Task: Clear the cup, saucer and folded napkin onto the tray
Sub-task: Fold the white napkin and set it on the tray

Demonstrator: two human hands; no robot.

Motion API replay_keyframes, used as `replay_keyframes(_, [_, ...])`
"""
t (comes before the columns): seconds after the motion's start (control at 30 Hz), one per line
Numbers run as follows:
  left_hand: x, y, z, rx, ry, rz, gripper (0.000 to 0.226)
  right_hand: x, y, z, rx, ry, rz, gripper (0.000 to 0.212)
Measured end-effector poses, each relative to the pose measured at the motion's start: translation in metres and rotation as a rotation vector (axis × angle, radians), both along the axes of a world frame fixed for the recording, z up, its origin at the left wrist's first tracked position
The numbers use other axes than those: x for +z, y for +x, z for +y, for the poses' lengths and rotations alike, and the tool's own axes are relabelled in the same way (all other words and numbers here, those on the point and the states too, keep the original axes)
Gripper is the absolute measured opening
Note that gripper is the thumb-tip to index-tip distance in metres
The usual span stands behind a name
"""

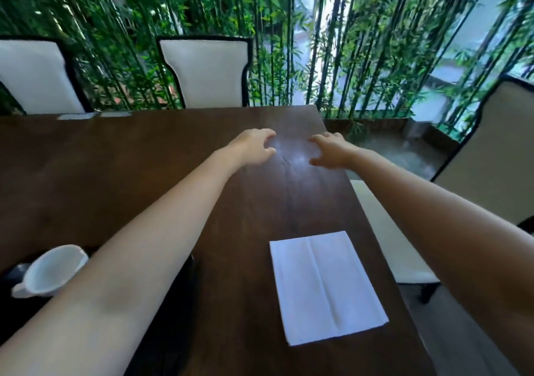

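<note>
Left hand (253,147) and right hand (329,151) extended, fingers curled apart, nothing held. Folded napkin (326,286) well behind right hand; cup (50,271) behind left forearm, possibly on dark tray (161,318).

Daylight pours in from the upper right of the frame, where the gaps between the bamboo stems (332,43) are blown out to white. A pale glare patch sits on the dark bench (115,173) at centre. The whole picture is soft, smeared most across the foliage. Straight lines bow towards the edges; lower left is dim.
</note>
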State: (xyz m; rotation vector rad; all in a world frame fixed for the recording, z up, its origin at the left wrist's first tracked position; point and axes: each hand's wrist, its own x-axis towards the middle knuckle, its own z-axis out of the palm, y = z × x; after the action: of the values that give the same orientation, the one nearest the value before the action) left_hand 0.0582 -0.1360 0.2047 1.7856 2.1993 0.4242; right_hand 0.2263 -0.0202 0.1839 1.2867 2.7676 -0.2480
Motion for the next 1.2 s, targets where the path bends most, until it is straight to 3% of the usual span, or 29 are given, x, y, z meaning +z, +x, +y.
replay_keyframes(0.2, [-0.094,0.045,0.000,0.075,0.062,0.008,0.058,-0.099,0.049,-0.009,-0.009,-0.046,0.048,0.070])
replay_keyframes(0.57, [-0.231,0.087,-0.042,0.128,-0.241,-0.016,0.054,-0.221,0.112,-0.038,0.035,-0.177,0.009,0.059])
replay_keyframes(0.73, [-0.248,0.093,-0.051,0.158,-0.166,0.068,0.046,-0.229,0.115,-0.039,0.079,-0.071,0.029,0.052])
replay_keyframes(0.97, [-0.249,0.094,-0.051,0.222,0.017,0.142,0.017,-0.222,0.110,-0.039,0.080,0.046,0.080,0.034])
replay_keyframes(1.2, [-0.234,0.083,-0.047,0.234,-0.154,0.007,0.013,-0.208,0.106,-0.029,0.031,-0.058,0.007,0.025])
